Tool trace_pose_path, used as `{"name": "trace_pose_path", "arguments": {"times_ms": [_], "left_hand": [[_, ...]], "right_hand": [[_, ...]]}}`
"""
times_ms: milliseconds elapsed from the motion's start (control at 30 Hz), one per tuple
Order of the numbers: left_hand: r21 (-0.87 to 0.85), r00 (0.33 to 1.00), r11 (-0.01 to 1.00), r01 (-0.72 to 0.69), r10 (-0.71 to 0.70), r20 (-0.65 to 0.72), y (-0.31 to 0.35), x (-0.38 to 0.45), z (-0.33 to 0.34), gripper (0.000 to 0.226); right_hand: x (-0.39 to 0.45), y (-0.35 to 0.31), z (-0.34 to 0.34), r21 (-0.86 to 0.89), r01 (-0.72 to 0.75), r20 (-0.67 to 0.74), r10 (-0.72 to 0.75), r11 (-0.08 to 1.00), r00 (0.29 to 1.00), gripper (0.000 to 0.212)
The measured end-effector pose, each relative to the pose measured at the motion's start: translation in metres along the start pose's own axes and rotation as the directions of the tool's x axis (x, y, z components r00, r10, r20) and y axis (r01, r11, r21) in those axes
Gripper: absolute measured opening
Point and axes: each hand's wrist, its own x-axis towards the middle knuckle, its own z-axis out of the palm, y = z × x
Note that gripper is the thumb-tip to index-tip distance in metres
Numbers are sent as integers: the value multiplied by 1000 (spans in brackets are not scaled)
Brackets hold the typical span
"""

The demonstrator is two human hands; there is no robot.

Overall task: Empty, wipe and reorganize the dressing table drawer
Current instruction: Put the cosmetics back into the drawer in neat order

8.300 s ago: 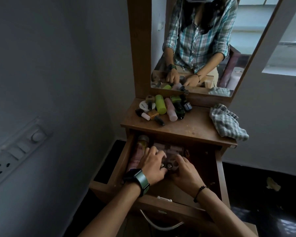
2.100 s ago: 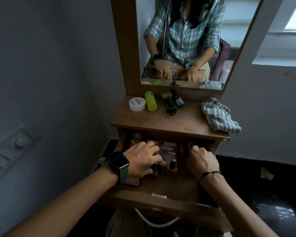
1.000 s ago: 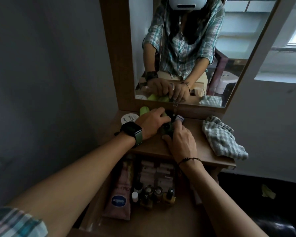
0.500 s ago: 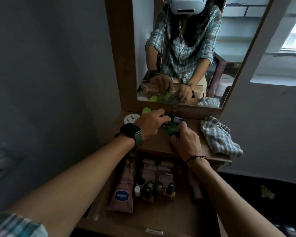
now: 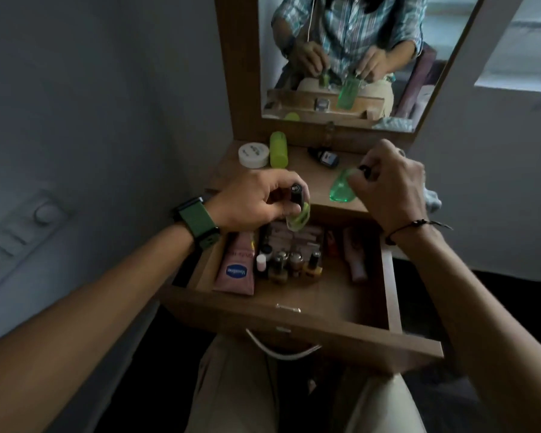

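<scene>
Tabletop [image 5: 306, 173] carries white jar [image 5: 253, 155], green tube [image 5: 278, 149], dark bottle [image 5: 324, 156]

Left hand [image 5: 250, 201]: bare, no rings seen. The wrist behind it carries a watch [image 5: 197, 221] on a green strap with a dark case edge; its face is turned away from the camera. Forearm bare to the frame edge.

Right hand [image 5: 391, 189]: bare, with what may be a small ring on one finger, too blurred to confirm. A thin black cord bracelet [image 5: 416, 228] circles the wrist, with a loose knotted tail on its outer side. Forearm bare.

Below both arms, light beige trousers [image 5: 238, 389] cover the lap.
</scene>
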Motion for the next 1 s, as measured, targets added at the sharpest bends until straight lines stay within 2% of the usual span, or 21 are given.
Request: {"name": "trace_pose_path", "arguments": {"times_ms": [167, 367, 500, 633, 733, 1000], "left_hand": [[118, 986, 992, 36, -55, 160, 0, -21, 23, 18], [295, 960, 955, 0, -83, 268, -8, -21, 70, 25], [392, 932, 913, -114, -38, 361, -12, -16, 91, 24], [479, 859, 835, -272, -13, 512, -16, -5, 92, 30], [504, 840, 796, -337, 11, 543, -25, 2, 89, 30], [565, 855, 726, -391, 59, 516, -30, -1, 98, 37]], "right_hand": [[-43, -9, -29, -26, -6, 119, 9, 1000, 993, 12], [-88, -3, -15, -125, -65, 303, 101, 990, 948, 16], [-103, 3, -1, -147, -91, 361, 139, 985, 922, 16], [-109, 9, 4, -167, -99, 409, 160, 981, 898, 15], [-111, 12, 5, -179, -103, 421, 171, 978, 891, 16], [-115, 18, 14, -150, -131, 461, 187, 980, 867, 15]]}}
